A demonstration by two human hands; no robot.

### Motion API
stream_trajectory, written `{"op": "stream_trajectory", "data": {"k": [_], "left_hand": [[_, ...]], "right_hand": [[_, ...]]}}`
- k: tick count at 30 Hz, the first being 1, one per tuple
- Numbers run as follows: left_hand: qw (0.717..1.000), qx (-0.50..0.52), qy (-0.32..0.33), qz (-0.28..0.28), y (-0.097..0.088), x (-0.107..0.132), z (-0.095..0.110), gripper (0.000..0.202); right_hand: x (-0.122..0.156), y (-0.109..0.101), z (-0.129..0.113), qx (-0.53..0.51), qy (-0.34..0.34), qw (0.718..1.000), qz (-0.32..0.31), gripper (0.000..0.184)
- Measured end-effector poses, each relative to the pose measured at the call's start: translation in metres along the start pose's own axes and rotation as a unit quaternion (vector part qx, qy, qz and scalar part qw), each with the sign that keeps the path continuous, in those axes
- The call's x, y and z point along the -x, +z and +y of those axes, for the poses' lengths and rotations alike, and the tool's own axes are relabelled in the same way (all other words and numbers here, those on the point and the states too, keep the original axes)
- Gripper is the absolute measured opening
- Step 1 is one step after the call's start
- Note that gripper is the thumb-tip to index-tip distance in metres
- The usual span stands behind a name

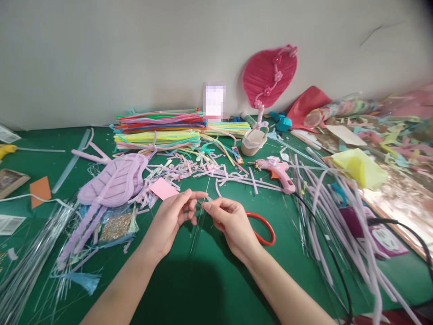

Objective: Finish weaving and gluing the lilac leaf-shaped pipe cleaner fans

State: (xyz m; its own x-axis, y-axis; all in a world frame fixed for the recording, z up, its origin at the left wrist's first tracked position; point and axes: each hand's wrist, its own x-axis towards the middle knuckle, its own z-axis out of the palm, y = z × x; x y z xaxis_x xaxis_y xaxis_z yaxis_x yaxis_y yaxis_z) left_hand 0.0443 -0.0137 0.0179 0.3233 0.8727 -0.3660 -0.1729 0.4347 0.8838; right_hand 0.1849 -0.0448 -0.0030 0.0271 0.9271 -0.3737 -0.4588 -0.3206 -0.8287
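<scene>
A thin, shiny wire (pixel 207 184) slants upward between my two hands, above the green table (pixel 176 289). Its upper end comes near a small pink piece (pixel 211 169); I cannot tell whether they are joined. My right hand (pixel 233 223) pinches the wire between thumb and forefinger. From the other side my left hand (pixel 174 219) meets it, thumb and forefinger closed at the wire, the other fingers curled. A red loop handle (pixel 262 229), seemingly of scissors, shows beside my right wrist, partly hidden. Just beyond my left hand lies a pink card (pixel 163 188).
Lilac pipe-cleaner fans (pixel 111 180) and loose wires (pixel 37 253) lie left. Bundled pipe cleaners (pixel 158 131) and cut scraps (pixel 189 167) spread behind. A pink glue gun (pixel 279 172) with a black cord, a paper cup (pixel 253 142) and a red fan (pixel 269 76) stand right of centre.
</scene>
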Motion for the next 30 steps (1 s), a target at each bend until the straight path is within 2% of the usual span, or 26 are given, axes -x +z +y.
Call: {"op": "stream_trajectory", "data": {"k": [3, 8, 14, 16, 20, 22, 27, 30], "left_hand": [[1.000, -0.019, -0.002, -0.006, -0.001, -0.002, 0.000, 0.027], [0.998, -0.066, 0.014, 0.018, -0.003, -0.003, 0.001, 0.029], [0.991, -0.130, 0.003, -0.015, -0.005, -0.006, 0.007, 0.026], [0.992, -0.120, -0.018, -0.027, -0.007, -0.009, 0.011, 0.027], [0.988, -0.042, -0.116, -0.090, -0.013, -0.018, 0.017, 0.025], [0.984, -0.017, -0.145, -0.098, -0.014, -0.022, 0.018, 0.023], [0.981, -0.015, -0.163, -0.101, -0.015, -0.026, 0.015, 0.027], [0.979, -0.074, -0.157, -0.110, -0.018, -0.026, 0.021, 0.028]], "right_hand": [[0.000, 0.001, 0.001, 0.002, 0.004, 1.000, 0.001, 0.029], [0.000, 0.001, 0.004, 0.010, 0.002, 1.000, 0.002, 0.028], [0.000, 0.003, 0.004, 0.020, 0.008, 1.000, 0.005, 0.029], [0.001, 0.004, 0.004, 0.018, 0.007, 1.000, 0.000, 0.029], [0.002, 0.004, 0.002, 0.005, 0.010, 1.000, -0.003, 0.029], [0.002, 0.004, 0.001, -0.002, 0.012, 1.000, -0.005, 0.030], [0.003, 0.004, 0.001, -0.003, 0.009, 1.000, -0.006, 0.033], [0.003, 0.003, 0.003, -0.001, 0.007, 1.000, -0.011, 0.032]]}}
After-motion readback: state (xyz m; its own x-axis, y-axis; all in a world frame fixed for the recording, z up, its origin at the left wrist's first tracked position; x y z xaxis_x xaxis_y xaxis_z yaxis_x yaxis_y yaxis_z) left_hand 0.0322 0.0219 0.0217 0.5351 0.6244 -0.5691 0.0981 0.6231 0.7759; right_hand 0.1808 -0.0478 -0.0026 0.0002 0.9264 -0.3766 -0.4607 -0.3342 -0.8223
